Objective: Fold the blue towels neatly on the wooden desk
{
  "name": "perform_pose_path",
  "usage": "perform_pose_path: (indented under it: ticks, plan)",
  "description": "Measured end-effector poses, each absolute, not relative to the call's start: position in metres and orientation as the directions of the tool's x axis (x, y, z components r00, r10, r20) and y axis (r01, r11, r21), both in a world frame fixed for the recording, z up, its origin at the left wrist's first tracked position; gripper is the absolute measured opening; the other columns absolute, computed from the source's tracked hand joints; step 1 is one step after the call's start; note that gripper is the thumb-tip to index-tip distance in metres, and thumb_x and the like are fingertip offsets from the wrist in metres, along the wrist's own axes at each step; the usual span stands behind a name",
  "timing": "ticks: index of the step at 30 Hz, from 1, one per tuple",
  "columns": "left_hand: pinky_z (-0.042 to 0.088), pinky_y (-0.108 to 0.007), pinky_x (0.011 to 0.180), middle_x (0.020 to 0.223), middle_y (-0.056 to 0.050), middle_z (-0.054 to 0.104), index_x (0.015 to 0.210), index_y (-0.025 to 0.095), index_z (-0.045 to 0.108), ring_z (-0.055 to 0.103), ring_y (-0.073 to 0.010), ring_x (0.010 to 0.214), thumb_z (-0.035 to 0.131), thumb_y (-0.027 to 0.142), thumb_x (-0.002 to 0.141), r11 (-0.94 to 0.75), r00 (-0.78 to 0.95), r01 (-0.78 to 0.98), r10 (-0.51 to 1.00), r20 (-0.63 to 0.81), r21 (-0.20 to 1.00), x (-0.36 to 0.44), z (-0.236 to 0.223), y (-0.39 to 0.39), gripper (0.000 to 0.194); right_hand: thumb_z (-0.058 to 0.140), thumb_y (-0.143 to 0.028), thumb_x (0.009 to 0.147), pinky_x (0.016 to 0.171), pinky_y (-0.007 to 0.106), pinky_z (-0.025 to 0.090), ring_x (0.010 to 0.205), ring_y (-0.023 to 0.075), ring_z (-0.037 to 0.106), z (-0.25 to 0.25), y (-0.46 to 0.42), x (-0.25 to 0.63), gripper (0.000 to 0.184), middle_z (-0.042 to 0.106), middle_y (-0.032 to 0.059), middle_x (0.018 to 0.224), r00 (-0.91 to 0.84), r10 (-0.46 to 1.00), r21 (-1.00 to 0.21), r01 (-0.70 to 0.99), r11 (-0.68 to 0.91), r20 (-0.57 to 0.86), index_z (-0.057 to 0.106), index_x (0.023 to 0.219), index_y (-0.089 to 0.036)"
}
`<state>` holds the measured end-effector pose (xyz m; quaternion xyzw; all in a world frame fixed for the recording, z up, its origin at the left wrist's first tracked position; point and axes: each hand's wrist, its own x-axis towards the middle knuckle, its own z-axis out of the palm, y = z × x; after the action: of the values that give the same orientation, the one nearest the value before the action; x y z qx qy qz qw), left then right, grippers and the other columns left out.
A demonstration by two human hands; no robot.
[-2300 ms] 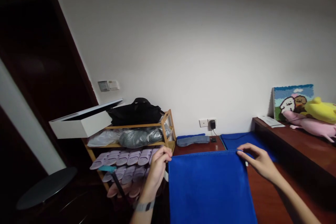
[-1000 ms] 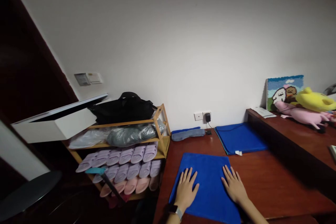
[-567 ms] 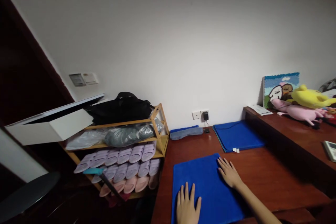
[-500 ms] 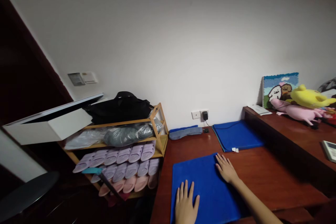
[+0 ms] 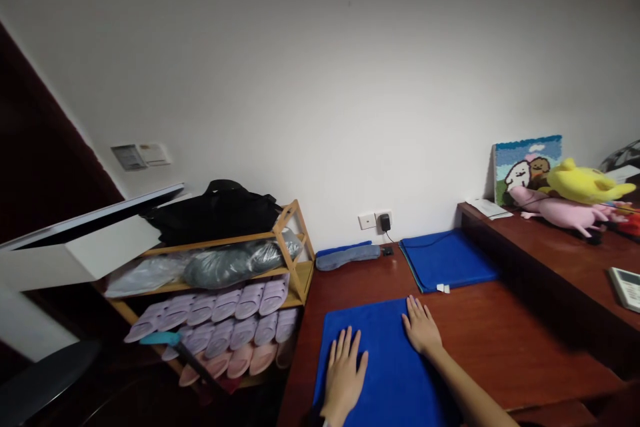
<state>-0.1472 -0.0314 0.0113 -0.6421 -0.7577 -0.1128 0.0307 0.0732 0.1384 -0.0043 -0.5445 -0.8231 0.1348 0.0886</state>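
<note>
A blue cloth (image 5: 383, 353) lies spread flat on the reddish-brown wooden table (image 5: 480, 333). On its left part rests my left hand (image 5: 345, 372), palm down, fingers stretched out and a little apart. My right hand (image 5: 421, 328) lies flat at the cloth's far right corner, its fingers pointing away from me. Neither hand grips anything. Beyond the right hand is a folded blue cloth (image 5: 447, 260) with small white tags at its near edge.
Against the wall lies a rolled grey-blue cloth (image 5: 349, 257) beside a plugged-in black adapter (image 5: 385, 222). A wooden rack (image 5: 295, 273) with slippers and a black bag (image 5: 217, 213) stands left. Plush toys (image 5: 575, 183) and a calculator-like device (image 5: 626, 288) sit on the raised right surface.
My left hand has moved a little farther up the cloth, its wrist now showing. The right hand stays at the far right corner. The view has shifted slightly.
</note>
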Motion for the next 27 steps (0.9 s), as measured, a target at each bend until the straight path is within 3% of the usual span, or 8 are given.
perform_pose_path:
  ticks: [5, 10, 15, 20, 27]
  plan:
    - [0.028, -0.050, 0.132, 0.171, -0.006, 0.039, 0.161, 0.027, 0.045, 0.032, -0.0255, 0.160, 0.028, 0.047, 0.110, -0.003, -0.039, 0.973, 0.984, 0.176, 0.232, -0.086, 0.032, 0.052, 0.058, 0.020, -0.043, 0.104, 0.133, 0.044, 0.015, 0.163, 0.0235, 0.020, -0.005, 0.140, 0.074, 0.071, 0.023, 0.0095, 0.175, -0.389, 0.921, -0.303, 0.879, 0.368, -0.012, 0.026, 0.167, -0.010]
    - [0.024, -0.053, 0.132, 0.173, -0.006, 0.035, 0.163, 0.029, 0.041, 0.027, -0.0263, 0.161, 0.021, 0.053, 0.109, 0.005, -0.031, 0.958, 0.996, 0.088, 0.286, -0.058, 0.018, 0.091, 0.062, 0.021, -0.043, 0.103, 0.133, 0.045, 0.014, 0.163, 0.0237, 0.020, -0.014, 0.142, 0.074, 0.073, 0.022, 0.0100, 0.175, -0.397, 0.918, -0.298, 0.879, 0.373, -0.022, 0.026, 0.167, -0.008]
    - [0.024, -0.052, 0.132, 0.174, -0.005, 0.034, 0.163, 0.033, 0.040, 0.028, -0.0255, 0.161, 0.023, 0.057, 0.109, 0.089, -0.117, 0.965, 0.988, 0.103, 0.245, -0.116, 0.005, 0.066, 0.062, 0.015, -0.046, 0.103, 0.133, 0.044, 0.013, 0.163, 0.0225, 0.019, -0.017, 0.142, 0.075, 0.075, 0.022, 0.0087, 0.175, -0.384, 0.923, -0.284, 0.886, 0.366, -0.009, 0.023, 0.167, -0.008]
    - [0.027, -0.053, 0.130, 0.173, -0.012, 0.034, 0.163, 0.024, 0.040, 0.029, -0.0297, 0.161, 0.031, 0.054, 0.108, 0.296, -0.314, 0.944, 0.942, 0.117, 0.147, -0.200, 0.000, 0.028, 0.063, 0.014, -0.048, 0.103, 0.133, 0.044, 0.014, 0.163, 0.0229, 0.019, -0.023, 0.142, 0.075, 0.076, 0.022, 0.0080, 0.175, -0.382, 0.924, -0.272, 0.890, 0.365, -0.008, 0.022, 0.168, -0.009]
    - [0.032, -0.050, 0.129, 0.173, -0.012, 0.033, 0.164, 0.021, 0.039, 0.029, -0.0294, 0.160, 0.031, 0.054, 0.109, 0.299, -0.316, 0.947, 0.935, 0.160, 0.120, -0.228, -0.014, 0.020, 0.064, 0.018, -0.043, 0.104, 0.133, 0.047, 0.016, 0.163, 0.0260, 0.020, -0.026, 0.148, 0.073, 0.074, 0.023, 0.0113, 0.174, -0.392, 0.920, -0.170, 0.907, 0.385, -0.010, 0.026, 0.166, -0.005]
